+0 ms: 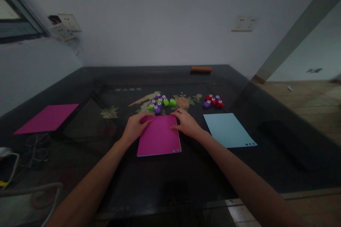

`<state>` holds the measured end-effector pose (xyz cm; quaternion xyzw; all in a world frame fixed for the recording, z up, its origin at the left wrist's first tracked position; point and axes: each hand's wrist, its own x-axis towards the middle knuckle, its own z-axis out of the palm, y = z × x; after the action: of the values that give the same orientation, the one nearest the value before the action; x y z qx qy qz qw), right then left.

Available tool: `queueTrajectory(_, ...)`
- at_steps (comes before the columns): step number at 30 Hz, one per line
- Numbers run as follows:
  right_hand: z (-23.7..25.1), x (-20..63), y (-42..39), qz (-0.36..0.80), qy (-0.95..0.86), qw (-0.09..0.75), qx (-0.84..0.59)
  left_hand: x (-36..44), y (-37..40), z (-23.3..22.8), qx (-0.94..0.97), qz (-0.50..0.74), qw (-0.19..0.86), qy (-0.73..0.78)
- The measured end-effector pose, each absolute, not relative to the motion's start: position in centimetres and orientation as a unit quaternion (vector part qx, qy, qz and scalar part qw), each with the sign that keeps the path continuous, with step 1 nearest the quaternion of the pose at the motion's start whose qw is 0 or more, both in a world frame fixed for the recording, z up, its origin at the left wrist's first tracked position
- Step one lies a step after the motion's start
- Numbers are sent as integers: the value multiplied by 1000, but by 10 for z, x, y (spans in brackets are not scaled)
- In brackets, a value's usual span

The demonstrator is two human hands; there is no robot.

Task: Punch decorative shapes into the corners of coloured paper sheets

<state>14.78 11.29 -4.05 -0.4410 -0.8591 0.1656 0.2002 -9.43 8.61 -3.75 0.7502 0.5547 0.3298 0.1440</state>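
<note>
A bright pink sheet of paper (160, 136) lies in front of me on the dark table, with a pale bluish edge showing under its bottom and right sides. My left hand (135, 126) grips its upper left corner, the thumb on top and the fingers along the far edge. At the upper right corner my right hand (186, 123) holds it the same way, a ring on one finger. Just beyond the sheet sits a cluster of small green and purple toys with single eyes (160, 103). Small dark marks are printed in the sheet's lower right corner.
A light blue sheet (227, 129) lies to the right, below a group of red and purple eyed toys (213, 101). Another pink sheet (48, 118) is at the far left, near a pair of glasses (34, 150). A brown bar (201, 69) rests by the wall.
</note>
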Motion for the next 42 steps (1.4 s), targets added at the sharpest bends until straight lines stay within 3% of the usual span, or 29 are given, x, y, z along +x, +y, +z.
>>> queueTrajectory(9, -35, 146, 110, 194, -819, 302, -447, -97, 87, -37, 721, 364, 177, 562)
queueTrajectory(14, -28, 143, 110, 425, -693, 352, -464, -98, 90, -37, 674, 409, 232, 570)
queueTrajectory(17, -22, 143, 107, 583, -611, 322, -427, -97, 90, -37, 635, 436, 288, 569)
queueTrajectory(19, -18, 146, 105, 628, -605, 282, -400, -95, 89, -36, 612, 449, 315, 569)
queueTrajectory(27, -18, 152, 104, 588, -675, 211, -394, -84, 80, -26, 546, 481, 404, 554)
queueTrajectory(32, -11, 153, 104, 582, -635, 263, -433, -76, 77, -21, 473, 517, 486, 523)
queueTrajectory(38, -12, 159, 109, 548, -625, 326, -450, -72, 70, -18, 492, 426, 541, 533)
queueTrajectory(42, -17, 163, 111, 558, -625, 336, -430, -71, 69, -20, 486, 431, 544, 532)
